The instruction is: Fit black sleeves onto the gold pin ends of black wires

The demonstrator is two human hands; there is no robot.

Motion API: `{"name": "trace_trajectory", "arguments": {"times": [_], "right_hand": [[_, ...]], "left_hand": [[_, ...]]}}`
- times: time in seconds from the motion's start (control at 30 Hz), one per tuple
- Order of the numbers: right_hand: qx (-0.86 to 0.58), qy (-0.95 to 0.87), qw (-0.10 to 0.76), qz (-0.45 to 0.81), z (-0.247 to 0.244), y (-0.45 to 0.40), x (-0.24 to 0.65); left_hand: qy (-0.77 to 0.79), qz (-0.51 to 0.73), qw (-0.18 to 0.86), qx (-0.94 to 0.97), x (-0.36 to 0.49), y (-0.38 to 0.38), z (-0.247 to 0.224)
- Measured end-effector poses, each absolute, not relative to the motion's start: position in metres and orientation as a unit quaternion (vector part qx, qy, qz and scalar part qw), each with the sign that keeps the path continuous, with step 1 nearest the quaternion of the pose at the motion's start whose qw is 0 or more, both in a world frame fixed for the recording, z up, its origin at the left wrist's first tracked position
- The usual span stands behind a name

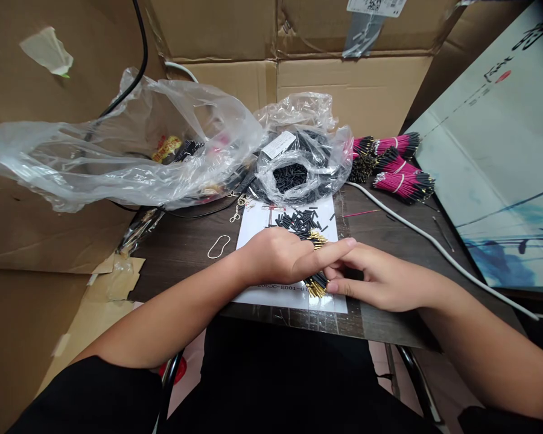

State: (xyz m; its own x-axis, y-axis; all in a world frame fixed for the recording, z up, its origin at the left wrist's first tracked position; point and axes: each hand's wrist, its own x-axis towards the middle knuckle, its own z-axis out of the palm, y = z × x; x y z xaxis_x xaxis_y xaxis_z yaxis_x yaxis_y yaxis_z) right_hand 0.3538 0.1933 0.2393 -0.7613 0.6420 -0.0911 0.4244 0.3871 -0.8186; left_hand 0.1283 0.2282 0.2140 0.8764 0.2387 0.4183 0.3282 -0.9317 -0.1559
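My left hand (283, 256) is over the white paper, one finger stretched out to the right across the fingers of my right hand; its other fingers are mostly hidden. My right hand (380, 277) has its thumb and curled fingers against a bundle of black pins with gold tips (317, 286), which shows below my left hand. How far the bundle runs under the hands is hidden. Just beyond my left hand are more gold-tipped pins (317, 239) beside a loose heap of short black tubes (301, 220) on the paper (271, 295).
An opened clear bag of black tubes (291, 176) stands behind the paper. Pink-and-black wire bundles (400, 181) lie back right, near a white cable (416, 226). A large plastic bag (163, 175) and a rubber band (218, 246) are on the left. Cardboard (344, 90) walls the back.
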Motion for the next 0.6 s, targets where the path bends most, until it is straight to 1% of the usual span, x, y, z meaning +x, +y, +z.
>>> {"name": "trace_trajectory", "arguments": {"times": [0.13,0.2,0.3,0.37,0.43,0.5,0.6], "right_hand": [[-0.319,-0.810,0.141,0.472,0.238,0.193,0.353],[-0.311,-0.782,0.161,0.516,0.238,0.192,0.352],[-0.286,-0.707,0.214,0.611,0.240,0.189,0.350],[-0.282,-0.671,0.274,0.629,0.240,0.186,0.348],[-0.305,-0.673,0.340,0.582,0.240,0.184,0.348],[-0.341,-0.702,0.389,0.490,0.237,0.183,0.348],[-0.356,-0.762,0.420,0.340,0.233,0.183,0.348]], "left_hand": [[-0.135,-0.244,0.093,-0.956,0.129,0.228,0.215],[-0.138,-0.285,0.069,-0.946,0.130,0.228,0.215],[-0.167,-0.337,-0.010,-0.926,0.130,0.229,0.214],[-0.179,-0.363,-0.081,-0.911,0.130,0.231,0.215],[-0.180,-0.374,-0.153,-0.897,0.131,0.232,0.217],[-0.182,-0.359,-0.227,-0.887,0.132,0.233,0.219],[-0.195,-0.289,-0.377,-0.858,0.133,0.231,0.227]]}}
